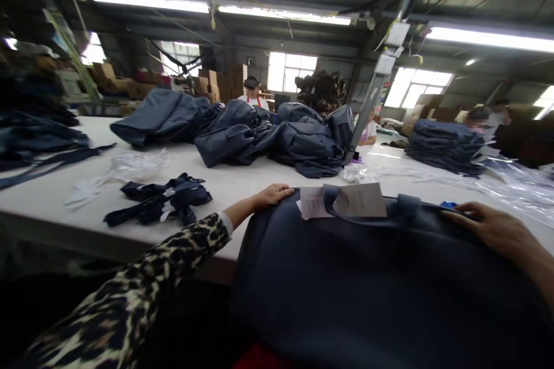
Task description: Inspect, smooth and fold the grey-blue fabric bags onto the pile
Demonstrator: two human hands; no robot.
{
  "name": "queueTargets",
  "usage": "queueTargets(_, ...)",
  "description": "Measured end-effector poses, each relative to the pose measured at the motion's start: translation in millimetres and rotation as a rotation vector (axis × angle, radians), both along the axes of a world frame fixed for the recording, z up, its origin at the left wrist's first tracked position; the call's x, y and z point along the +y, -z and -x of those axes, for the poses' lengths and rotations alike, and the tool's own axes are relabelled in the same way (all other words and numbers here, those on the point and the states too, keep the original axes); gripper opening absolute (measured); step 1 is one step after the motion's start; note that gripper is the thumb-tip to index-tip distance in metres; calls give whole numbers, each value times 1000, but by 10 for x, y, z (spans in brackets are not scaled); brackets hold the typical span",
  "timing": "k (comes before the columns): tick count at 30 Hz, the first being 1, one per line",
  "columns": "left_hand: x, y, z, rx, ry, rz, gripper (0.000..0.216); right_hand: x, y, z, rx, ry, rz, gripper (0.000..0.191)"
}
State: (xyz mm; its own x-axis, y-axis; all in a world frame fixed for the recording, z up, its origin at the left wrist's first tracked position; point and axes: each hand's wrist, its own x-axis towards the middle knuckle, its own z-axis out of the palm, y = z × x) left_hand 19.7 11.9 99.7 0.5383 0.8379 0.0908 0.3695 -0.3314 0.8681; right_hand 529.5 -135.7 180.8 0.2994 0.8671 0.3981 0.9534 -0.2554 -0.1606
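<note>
A large dark blue bag (372, 282) fills the lower right, close to me, leaning at the table's front edge. My left hand (272, 196) is closed on its upper left corner. My right hand (493, 225) grips the upper right edge, fingers curled over the rim; some fingertips are hidden. Between the hands, a grey paper tag (361, 200) hangs at the bag's handle loop (331, 199), with a paler label (312, 203) beside it. A small bright blue thing (449, 204) shows behind the bag, near my right hand.
Dark straps (162, 202) lie bundled on the white table (242, 184), near clear plastic (136, 164). Several blue bags (303, 138) are heaped farther back. A metal post (367, 104) rises from the table. Folded bags (445, 147) stand stacked right; a person (255, 98) is beyond.
</note>
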Motion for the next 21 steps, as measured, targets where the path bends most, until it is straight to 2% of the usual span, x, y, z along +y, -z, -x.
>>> queueTargets(1, 165, 86, -37, 31, -14, -8, 60, 275, 11, 91, 65, -2, 157, 52)
queueTargets(2, 307, 193, -62, 67, -31, -18, 60, 512, 80, 217, 72, -71, 251, 60)
queueTargets(3, 427, 314, -75, 104, -47, -27, 60, 700, 213, 366, 76, -150, 290, 63)
queueTargets(5, 612, 573, -77, 170, -68, -38, 59, 911, 660, 667, 78, -278, 357, 59)
queueTargets(9, 864, 981, -63, 266, -71, -30, 58, 841, 1710, 966, 16, -283, 457, 67)
queueTargets(10, 912, 1043, -70, 287, -67, -26, 57, 787, 1885, 969, -19, -270, 454, 68)
queueTargets(12, 978, 1119, -101, 332, -63, -24, 56, 710, 2085, 944, -92, -249, 432, 68)
queueTargets(15, 974, 1108, -165, 418, -85, -40, 53, 701, 2150, 940, -180, -224, 374, 68)
queueTargets(17, 918, 987, -193, 490, -112, -60, 48, 721, 2148, 981, -221, -213, 352, 68)
queueTargets(19, 842, 754, -205, 566, -142, -86, 43, 732, 2148, 1025, -242, -205, 360, 69)
queueTargets(21, 723, 431, -234, 630, -163, -129, 41, 732, 2153, 1045, -251, -202, 376, 69)
